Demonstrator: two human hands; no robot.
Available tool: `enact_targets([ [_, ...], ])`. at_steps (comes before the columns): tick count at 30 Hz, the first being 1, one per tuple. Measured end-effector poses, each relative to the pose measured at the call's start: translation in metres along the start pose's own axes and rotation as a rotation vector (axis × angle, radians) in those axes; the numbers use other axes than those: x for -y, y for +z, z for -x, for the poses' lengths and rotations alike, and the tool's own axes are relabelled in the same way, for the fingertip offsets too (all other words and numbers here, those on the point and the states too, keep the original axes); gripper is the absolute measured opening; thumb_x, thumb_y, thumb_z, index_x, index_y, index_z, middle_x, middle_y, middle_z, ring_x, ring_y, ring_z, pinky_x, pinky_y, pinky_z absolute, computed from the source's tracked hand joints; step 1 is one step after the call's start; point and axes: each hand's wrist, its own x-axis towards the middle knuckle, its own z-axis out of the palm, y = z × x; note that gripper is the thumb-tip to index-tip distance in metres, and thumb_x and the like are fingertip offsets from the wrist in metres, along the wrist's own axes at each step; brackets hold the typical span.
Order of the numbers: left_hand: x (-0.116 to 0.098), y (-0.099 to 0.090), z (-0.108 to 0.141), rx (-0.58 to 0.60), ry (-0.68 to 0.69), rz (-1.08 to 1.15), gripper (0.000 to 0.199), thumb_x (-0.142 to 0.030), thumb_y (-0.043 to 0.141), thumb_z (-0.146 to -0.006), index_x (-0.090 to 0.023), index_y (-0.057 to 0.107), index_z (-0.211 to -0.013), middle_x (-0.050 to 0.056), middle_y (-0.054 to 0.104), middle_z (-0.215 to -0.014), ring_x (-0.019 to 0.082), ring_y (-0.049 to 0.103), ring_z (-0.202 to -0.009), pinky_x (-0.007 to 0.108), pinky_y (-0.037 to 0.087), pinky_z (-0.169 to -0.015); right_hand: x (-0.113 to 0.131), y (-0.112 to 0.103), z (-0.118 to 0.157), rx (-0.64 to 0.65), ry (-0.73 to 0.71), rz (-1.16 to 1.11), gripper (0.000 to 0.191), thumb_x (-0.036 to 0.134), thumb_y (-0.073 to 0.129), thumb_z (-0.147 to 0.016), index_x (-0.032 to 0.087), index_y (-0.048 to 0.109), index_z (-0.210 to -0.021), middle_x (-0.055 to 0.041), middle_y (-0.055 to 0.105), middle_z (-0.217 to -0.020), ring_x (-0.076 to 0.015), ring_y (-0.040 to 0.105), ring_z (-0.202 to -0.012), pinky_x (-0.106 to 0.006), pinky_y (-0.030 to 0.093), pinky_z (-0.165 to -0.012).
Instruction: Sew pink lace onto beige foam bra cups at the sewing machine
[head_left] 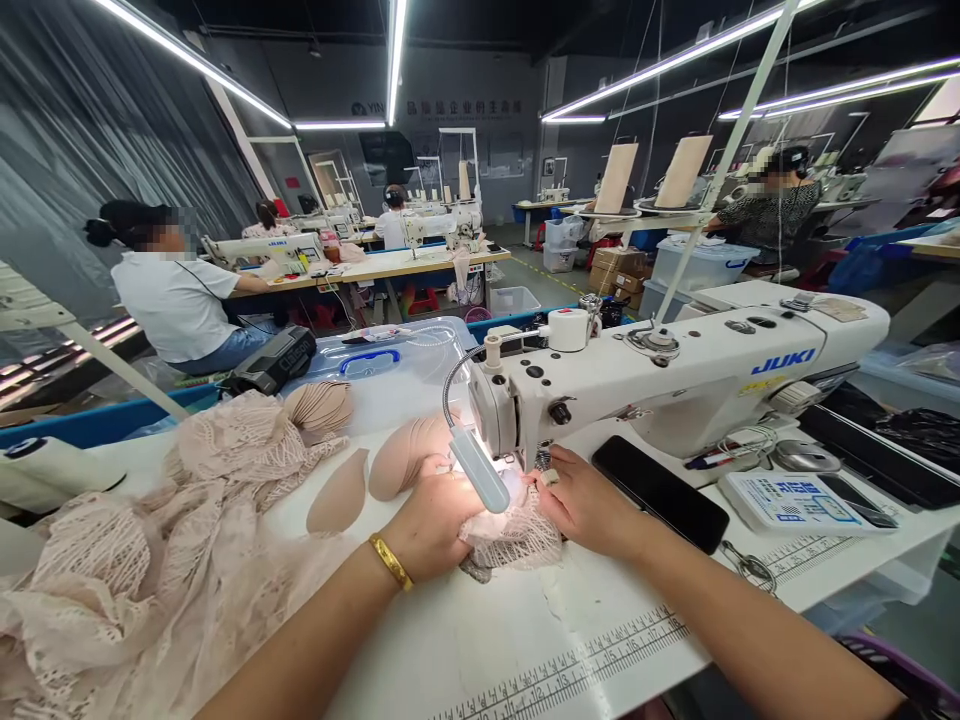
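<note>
Bare white table point(450, 640) is seen between the lace piece point(517, 545) and the ruler-marked front edge; the left side is crowded by heaped lace point(150, 560). Beneath the sewing machine point(675, 370), the bunched, netted piece is grasped by the left hand point(435, 520) and pinched by the right hand point(589, 505), its hem fanned frontward, long axis unclear.

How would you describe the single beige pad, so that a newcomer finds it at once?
From the white sewing machine, go left past the left hand to the fanned stack of beige pads. The single pad lies just left of it, pointed at its upper end. Unlike the stacked pads, it lies by itself on the white tabletop.
</note>
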Motion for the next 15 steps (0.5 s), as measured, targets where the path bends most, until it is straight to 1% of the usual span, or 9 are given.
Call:
enact_targets([
  [3, -0.0001, 0.0005, -0.0006, -0.001, 0.021, 0.102, 0.032, -0.012, 0.058, -0.078, -0.029, 0.072, -0.102, 0.001, 0.077, -0.105, 0.027, 0.066, -0.105, 0.048, 0.029, -0.105, 0.0003, 0.0006, -0.0008, 0.006, 0.044, -0.032, 0.023, 0.004, 0.048, -0.091, 0.018, 0.065, -0.094, -0.0118, 0.069, -0.102, -0.0306, 0.058, -0.107, -0.044, 0.052, -0.093],
  [5, -0.0021, -0.0001, -0.0003, 0.000, 0.008, 0.118, 0.031, -0.013, 0.058, -0.078, -0.029, 0.072, -0.101, 0.001, 0.077, -0.106, 0.027, 0.066, -0.106, 0.049, 0.030, -0.105, 0.0009, 0.0000, -0.0009, 0.026, 0.061, -0.032, 0.023, 0.004, 0.048, -0.091, 0.019, 0.065, -0.091, -0.0117, 0.069, -0.099, -0.0309, 0.059, -0.104, -0.045, 0.053, -0.092],
  [6, -0.0034, -0.0007, -0.0002, 0.006, 0.000, 0.111, 0.029, -0.014, 0.058, -0.078, -0.028, 0.073, -0.099, 0.002, 0.077, -0.106, 0.028, 0.065, -0.107, 0.049, 0.030, -0.105, 0.0011, -0.0006, -0.0008, 0.033, 0.066, -0.031, 0.023, 0.004, 0.048, -0.091, 0.019, 0.065, -0.092, -0.0117, 0.069, -0.099, -0.0308, 0.060, -0.102, -0.045, 0.052, -0.091],
  [9, -0.0059, -0.0028, 0.0007, 0.036, -0.021, 0.063, 0.024, -0.015, 0.059, -0.080, -0.027, 0.072, -0.095, 0.004, 0.077, -0.102, 0.029, 0.064, -0.107, 0.049, 0.031, -0.107, 0.0011, -0.0024, -0.0002, 0.020, 0.061, -0.052, 0.025, 0.005, 0.048, -0.091, 0.019, 0.066, -0.102, -0.0114, 0.069, -0.097, -0.0298, 0.060, -0.096, -0.044, 0.052, -0.087],
  [12, -0.0055, -0.0042, 0.0034, 0.065, -0.020, 0.038, 0.025, -0.014, 0.058, -0.080, -0.027, 0.071, -0.096, 0.003, 0.076, -0.101, 0.028, 0.065, -0.106, 0.047, 0.033, -0.105, 0.0017, -0.0035, 0.0021, -0.040, 0.002, -0.076, 0.027, 0.007, 0.046, -0.093, 0.019, 0.065, -0.108, -0.0096, 0.067, -0.089, -0.0281, 0.058, -0.089, -0.041, 0.050, -0.082],
  [15, -0.0056, -0.0043, 0.0077, 0.084, -0.017, 0.027, 0.026, -0.012, 0.056, -0.080, -0.027, 0.069, -0.097, 0.001, 0.074, -0.104, 0.027, 0.065, -0.104, 0.048, 0.032, -0.104, 0.0067, -0.0045, 0.0052, -0.090, -0.117, -0.074, 0.024, 0.012, 0.047, -0.097, 0.021, 0.064, -0.111, -0.0071, 0.067, -0.085, -0.0261, 0.056, -0.085, -0.040, 0.046, -0.081],
])
